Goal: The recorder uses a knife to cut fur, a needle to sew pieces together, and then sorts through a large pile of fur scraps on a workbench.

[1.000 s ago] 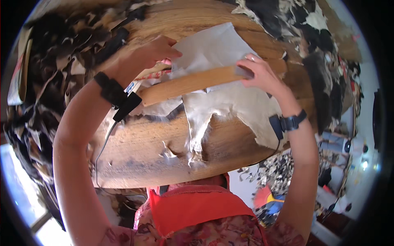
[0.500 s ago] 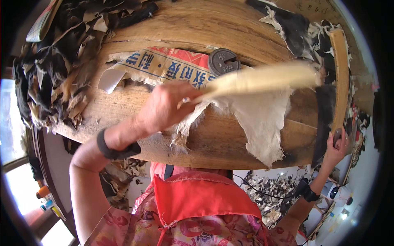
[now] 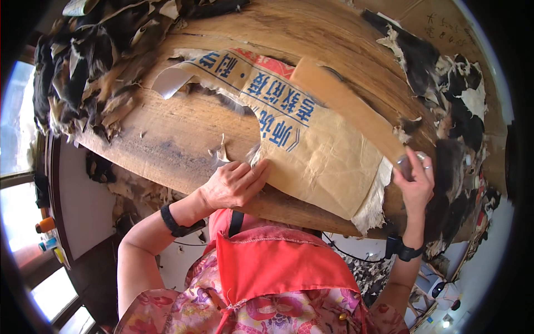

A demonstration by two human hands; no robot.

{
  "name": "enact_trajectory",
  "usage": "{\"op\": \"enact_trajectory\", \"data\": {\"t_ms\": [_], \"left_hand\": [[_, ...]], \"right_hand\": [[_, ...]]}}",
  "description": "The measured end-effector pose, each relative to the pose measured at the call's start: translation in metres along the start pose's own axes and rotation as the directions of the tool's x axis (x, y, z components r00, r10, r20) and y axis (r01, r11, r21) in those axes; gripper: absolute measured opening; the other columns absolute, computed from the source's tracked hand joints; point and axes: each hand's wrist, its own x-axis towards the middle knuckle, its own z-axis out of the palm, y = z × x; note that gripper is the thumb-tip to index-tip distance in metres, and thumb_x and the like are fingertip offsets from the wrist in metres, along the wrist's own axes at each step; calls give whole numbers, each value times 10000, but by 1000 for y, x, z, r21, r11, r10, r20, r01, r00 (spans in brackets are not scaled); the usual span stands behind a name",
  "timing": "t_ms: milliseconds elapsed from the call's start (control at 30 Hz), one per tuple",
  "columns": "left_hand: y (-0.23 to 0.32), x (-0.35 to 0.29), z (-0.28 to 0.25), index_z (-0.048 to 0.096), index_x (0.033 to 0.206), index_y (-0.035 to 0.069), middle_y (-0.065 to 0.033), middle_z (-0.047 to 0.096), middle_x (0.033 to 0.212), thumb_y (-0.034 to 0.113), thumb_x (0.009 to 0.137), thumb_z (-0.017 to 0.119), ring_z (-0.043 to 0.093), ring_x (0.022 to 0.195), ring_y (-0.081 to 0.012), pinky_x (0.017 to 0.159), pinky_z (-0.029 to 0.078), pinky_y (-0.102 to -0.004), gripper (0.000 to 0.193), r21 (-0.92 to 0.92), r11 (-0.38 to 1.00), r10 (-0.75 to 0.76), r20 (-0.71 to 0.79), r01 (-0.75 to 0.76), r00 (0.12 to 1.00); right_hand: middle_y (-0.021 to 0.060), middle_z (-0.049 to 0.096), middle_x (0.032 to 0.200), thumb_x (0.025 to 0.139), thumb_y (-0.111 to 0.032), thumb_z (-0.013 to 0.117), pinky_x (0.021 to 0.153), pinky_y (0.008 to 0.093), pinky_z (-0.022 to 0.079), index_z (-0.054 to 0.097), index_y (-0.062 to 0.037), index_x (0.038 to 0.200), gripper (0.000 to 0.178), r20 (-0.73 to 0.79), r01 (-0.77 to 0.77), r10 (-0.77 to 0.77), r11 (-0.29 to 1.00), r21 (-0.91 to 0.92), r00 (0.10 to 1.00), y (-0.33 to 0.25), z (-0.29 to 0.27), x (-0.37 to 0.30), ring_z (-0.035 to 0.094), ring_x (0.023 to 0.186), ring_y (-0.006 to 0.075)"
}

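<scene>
A brown paper pattern with blue print and a curved left edge lies over a pale hide, whose ragged border shows at the lower right. My left hand has its fingers closed at the pattern's lower left edge, beside a tuft of white fur. How much of the hide is also between those fingers is hidden. My right hand grips the near end of a flat wooden ruler, which slants across the pattern's right side. A dark round weight peeks out behind the ruler, mostly covered.
Dark and tan fur scraps are heaped at the left of the wooden board. Black-and-white fur pieces lie along the right. More scraps cover the floor below, and a black cable runs below the board's near edge.
The pattern's raised, blurred part has come down flat over the hide. My right hand has brought the ruler leftward from the board's right edge onto the pattern. My left hand has moved nearer to me.
</scene>
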Motion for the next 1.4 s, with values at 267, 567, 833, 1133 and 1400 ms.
{"op": "enact_trajectory", "data": {"t_ms": [267, 567, 833, 1133, 1400], "left_hand": [[-67, 74, -17, 661, 1180, -29, -148, 742, 1037, 105, 1040, 555, 755, 823, -212, 636, 621, -284, 221, -689, 217, -531, 510, 691, 676], [-208, 158, -9, 639, 1175, -21, -122, 739, 991, 308, 1020, 650, 723, 872, -152, 742, 593, -294, 364, -754, 70, -501, 540, 653, 676], [-90, 83, -59, 699, 1126, -22, -81, 761, 924, 67, 1006, 628, 728, 691, -115, 564, 568, -222, 166, -730, 290, -311, 539, 619, 782], [-54, 9, -28, 701, 1129, 58, -80, 680, 1081, 117, 778, 824, 669, 961, -264, 813, 557, -387, 376, -591, 785, -87, 189, 184, 978], [-38, -15, -11, 691, 1046, 33, -78, 633, 1084, 176, 721, 692, 637, 1014, -218, 833, 524, -339, 355, -260, 963, 119, 161, -75, 980]], "right_hand": [[50, 620, 1163, 653, 105, 809, 737, 288, 540, 681, -92, 1348, 734, -125, -177, 164, 979, -104, 979, -26, -53, 19, 631, 922, 167], [112, 599, 1133, 606, 25, 833, 859, 333, 559, 730, -58, 1259, 667, 63, 38, -34, 997, -68, 997, -49, -44, 26, 651, 1010, 242], [71, 585, 1240, 709, 152, 764, 801, 250, 515, 660, -26, 1357, 680, -275, -182, 177, 983, 5, 945, -28, -55, 35, 626, 994, 151], [107, 586, 1026, 704, -66, 838, 797, 343, 540, 708, -116, 1280, 592, 252, -89, 56, 989, 120, 966, -61, 46, 56, 639, 903, 255], [133, 627, 1145, 796, -49, 796, 838, 359, 550, 684, -74, 1294, 511, 172, 8, -3, 1000, -29, 985, -74, 95, 37, 654, 948, 275]]}}
